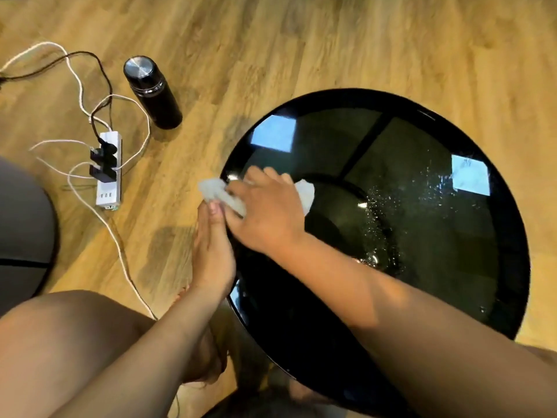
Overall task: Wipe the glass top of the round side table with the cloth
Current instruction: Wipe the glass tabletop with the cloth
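Observation:
The round side table point(452, 297) has a black glass top with water droplets scattered over its middle and right. A white cloth point(306, 193) lies at the table's left edge, partly hanging past the rim. My right hand point(265, 212) presses flat on the cloth, fingers spread over it. My left hand point(211, 251) sits just off the table's left rim, its fingertips touching the overhanging end of the cloth point(211, 188). Much of the cloth is hidden under my right hand.
A black flask point(152, 92) stands on the wooden floor to the upper left. A white power strip point(109, 171) with black plugs and trailing cables lies left of the table. A grey rounded seat point(24, 230) is at the far left. My knees show at the bottom.

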`<state>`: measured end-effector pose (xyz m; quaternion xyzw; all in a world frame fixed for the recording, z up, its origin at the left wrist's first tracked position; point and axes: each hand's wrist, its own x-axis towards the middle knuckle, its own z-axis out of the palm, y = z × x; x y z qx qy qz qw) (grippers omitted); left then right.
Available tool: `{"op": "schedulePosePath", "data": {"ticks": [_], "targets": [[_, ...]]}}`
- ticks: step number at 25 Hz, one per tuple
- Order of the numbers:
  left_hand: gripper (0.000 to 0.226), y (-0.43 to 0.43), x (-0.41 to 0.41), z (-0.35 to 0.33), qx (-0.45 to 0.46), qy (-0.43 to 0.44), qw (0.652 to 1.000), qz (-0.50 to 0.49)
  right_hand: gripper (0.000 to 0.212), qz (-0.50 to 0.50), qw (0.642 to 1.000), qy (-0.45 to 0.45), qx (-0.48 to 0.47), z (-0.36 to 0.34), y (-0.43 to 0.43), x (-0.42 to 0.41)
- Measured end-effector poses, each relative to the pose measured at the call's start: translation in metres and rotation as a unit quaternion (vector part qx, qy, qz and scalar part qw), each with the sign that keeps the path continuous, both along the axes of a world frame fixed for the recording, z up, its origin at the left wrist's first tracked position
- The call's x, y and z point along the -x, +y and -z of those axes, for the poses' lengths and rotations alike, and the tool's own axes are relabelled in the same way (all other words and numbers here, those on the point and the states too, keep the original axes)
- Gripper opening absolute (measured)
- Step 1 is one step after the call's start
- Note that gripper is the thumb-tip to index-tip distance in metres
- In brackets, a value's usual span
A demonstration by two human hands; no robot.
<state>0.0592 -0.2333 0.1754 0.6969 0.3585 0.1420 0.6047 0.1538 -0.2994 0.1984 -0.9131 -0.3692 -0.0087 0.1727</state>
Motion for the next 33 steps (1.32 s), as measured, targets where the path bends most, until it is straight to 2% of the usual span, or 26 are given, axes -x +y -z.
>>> {"op": "schedulePosePath", "data": {"ticks": [3, 7, 9, 11, 15, 18, 21, 25, 27, 29, 31, 33], "targets": [[0.04, 0.0, 0.0, 0.004, 0.076, -0.04, 0.995, -0.047, 0.034, -0.073, 0.997, -0.003, -0.011, 0.006, -0.023, 0.03], [0.06, -0.003, 0.002, 0.006, 0.026, -0.019, 0.998, -0.057, 0.042, -0.088, 0.994, -0.034, 0.063, 0.005, -0.014, -0.013], [0.063, -0.003, 0.003, 0.002, 0.002, 0.021, 0.999, -0.041, 0.041, -0.013, 0.998, -0.024, 0.055, 0.004, -0.001, -0.05], [0.056, -0.003, 0.003, 0.0, -0.004, 0.048, 0.998, -0.031, 0.045, 0.1, 0.994, -0.01, 0.044, 0.004, -0.007, -0.11], [0.05, -0.002, 0.003, 0.005, 0.014, 0.018, 0.999, -0.03, 0.053, 0.324, 0.942, 0.08, 0.035, -0.004, -0.099, -0.226], [0.047, 0.001, 0.0, 0.011, 0.033, -0.008, 0.999, -0.035, 0.056, 0.354, 0.931, 0.088, 0.01, -0.01, -0.126, -0.237], [0.047, 0.002, 0.0, 0.013, 0.037, -0.012, 0.999, -0.03, 0.056, 0.32, 0.947, 0.029, 0.011, -0.01, -0.072, -0.193], [0.055, 0.002, -0.003, 0.006, 0.007, -0.001, 1.0, -0.021, 0.047, 0.125, 0.991, -0.007, 0.041, -0.001, -0.01, -0.06], [0.053, 0.0, -0.002, -0.001, -0.018, -0.02, 0.999, -0.025, 0.037, 0.018, 0.999, 0.008, 0.038, -0.002, -0.011, 0.01], [0.053, -0.005, 0.002, -0.007, -0.083, -0.051, 0.995, -0.019, 0.035, -0.07, 0.996, 0.021, 0.051, -0.001, -0.028, 0.032], [0.056, -0.008, 0.003, -0.006, -0.157, -0.071, 0.985, 0.016, 0.038, -0.066, 0.995, -0.005, 0.068, 0.0, -0.049, 0.001], [0.056, -0.007, 0.003, -0.005, -0.154, -0.051, 0.986, 0.034, 0.039, 0.044, 0.992, -0.057, 0.105, 0.002, -0.083, -0.057]]}}
